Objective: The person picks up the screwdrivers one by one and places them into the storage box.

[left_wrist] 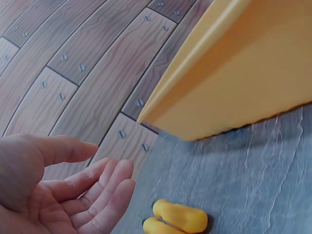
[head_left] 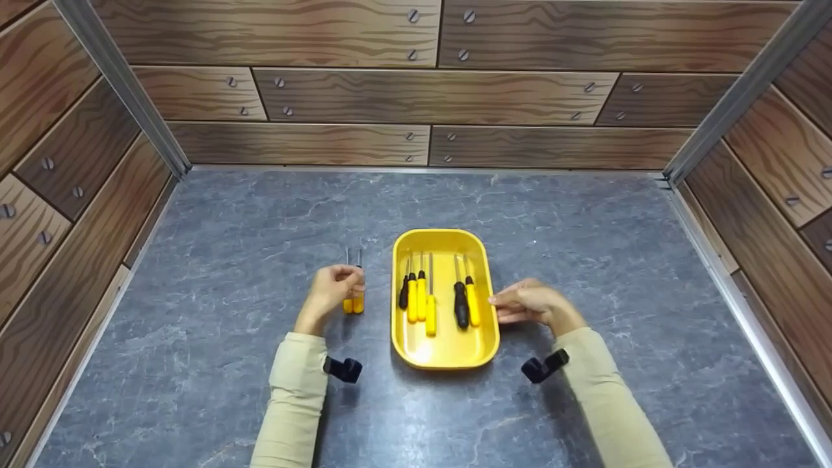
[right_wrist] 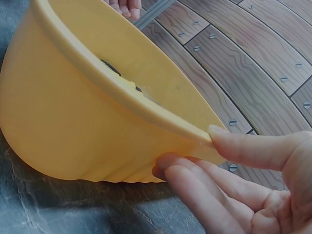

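A yellow bin [head_left: 445, 354] stands on the grey tabletop between the hands, holding several screwdrivers with yellow handles [head_left: 421, 302] and black ones such as this screwdriver [head_left: 461, 305]. My right hand [head_left: 530, 304] holds the bin's right side, the thumb at the rim and the fingers against the outer wall; the right wrist view shows this thumb [right_wrist: 253, 151] close up. To the left of the bin, my left hand [head_left: 335, 286] is over two yellow-handled screwdrivers [head_left: 353, 305] lying side by side. In the left wrist view its fingers [left_wrist: 105, 195] are loosely bent around nothing, apart from the handles [left_wrist: 183, 217].
Wood-patterned panels [head_left: 435, 97] wall the workspace at the back and both sides. Metal posts [head_left: 123, 91] stand in the corners. The grey marbled surface [head_left: 617, 247] extends around the bin. A black wrist camera [head_left: 343, 369] sits on each sleeve.
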The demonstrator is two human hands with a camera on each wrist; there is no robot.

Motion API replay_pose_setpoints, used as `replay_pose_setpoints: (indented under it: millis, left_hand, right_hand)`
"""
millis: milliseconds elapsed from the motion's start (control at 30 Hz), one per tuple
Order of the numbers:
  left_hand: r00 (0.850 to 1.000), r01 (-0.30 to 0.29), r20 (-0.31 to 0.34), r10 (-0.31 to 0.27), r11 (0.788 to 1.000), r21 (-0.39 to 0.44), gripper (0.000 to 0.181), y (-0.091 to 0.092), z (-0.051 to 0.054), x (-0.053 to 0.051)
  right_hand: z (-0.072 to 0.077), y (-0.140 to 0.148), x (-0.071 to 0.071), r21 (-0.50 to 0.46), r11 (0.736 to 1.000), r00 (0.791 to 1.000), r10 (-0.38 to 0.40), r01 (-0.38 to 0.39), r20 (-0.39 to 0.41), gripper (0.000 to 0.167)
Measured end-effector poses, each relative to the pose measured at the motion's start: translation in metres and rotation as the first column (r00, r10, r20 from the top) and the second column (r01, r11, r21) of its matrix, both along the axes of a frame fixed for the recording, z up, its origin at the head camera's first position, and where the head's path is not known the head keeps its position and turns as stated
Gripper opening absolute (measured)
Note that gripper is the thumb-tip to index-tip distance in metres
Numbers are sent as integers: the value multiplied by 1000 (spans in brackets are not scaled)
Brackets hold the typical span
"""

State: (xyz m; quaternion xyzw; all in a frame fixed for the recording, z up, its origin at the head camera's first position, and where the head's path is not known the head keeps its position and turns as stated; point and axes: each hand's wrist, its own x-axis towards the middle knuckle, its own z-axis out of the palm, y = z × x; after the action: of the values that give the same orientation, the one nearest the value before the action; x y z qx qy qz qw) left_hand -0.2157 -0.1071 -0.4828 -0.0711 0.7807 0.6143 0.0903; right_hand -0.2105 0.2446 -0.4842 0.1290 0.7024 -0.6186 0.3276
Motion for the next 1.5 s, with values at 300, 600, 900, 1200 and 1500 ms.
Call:
replay_pose_setpoints:
  millis: [300, 600, 900, 1200, 1500]
  left_hand:
    - [1000, -10, 0, 10, 999, -32, 22, -11, -7, 0]
    - [1000, -16, -13, 17, 998, 56, 20, -30, -55, -19]
    - [998, -63, 17, 65, 993, -100, 22, -22, -19, 2]
    - [997, -62, 28, 71, 968, -241, 19, -23, -26, 1]
    - [996, -80, 16, 92, 929, -362, 22, -20, -28, 1]
  right_hand:
    - [-1, 0, -1, -11, 1000, 1000, -8, 8, 10, 8]
    - [1, 1, -2, 3, 1000, 1000, -4, 4, 8, 10]
    - [1, 1, -1, -6, 1000, 1000, 4, -4, 8, 8]
    - [0, 1, 1, -17, 1000, 1000, -8, 8, 10, 10]
    - [-1, 2, 1, -15, 1000, 1000, -4, 4, 1, 8]
